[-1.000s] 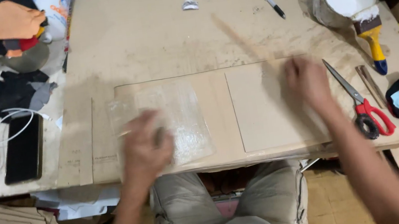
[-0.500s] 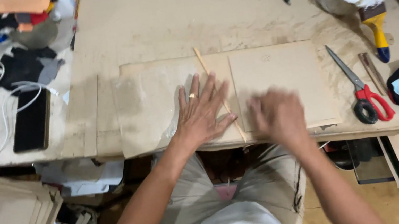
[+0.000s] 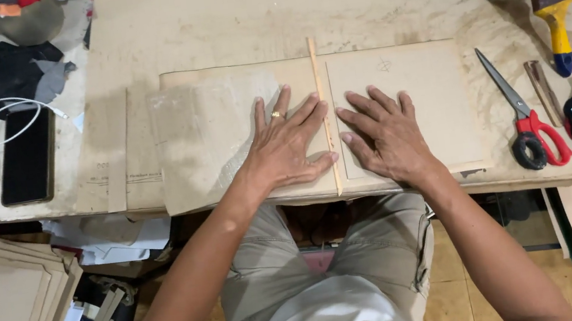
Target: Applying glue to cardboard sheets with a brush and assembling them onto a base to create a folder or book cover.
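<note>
Both hands, left hand (image 3: 286, 145) and right hand (image 3: 385, 137), flank the thin strip (image 3: 321, 103).

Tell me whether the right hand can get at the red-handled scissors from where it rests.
Probably yes. The right hand lies flat on the cardboard panel, and the scissors lie in the open just beside that panel, with only bare table between them.

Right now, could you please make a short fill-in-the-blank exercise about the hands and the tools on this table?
1. A thin strip lies between the left hand and the ____ hand.
2. The scissors have ____ handles.
3. The brush with the yellow handle rests on the rim of a ____ of white paste.
4. A ring sits on the ____ hand.

Missing words: right; red; tub; left
</note>
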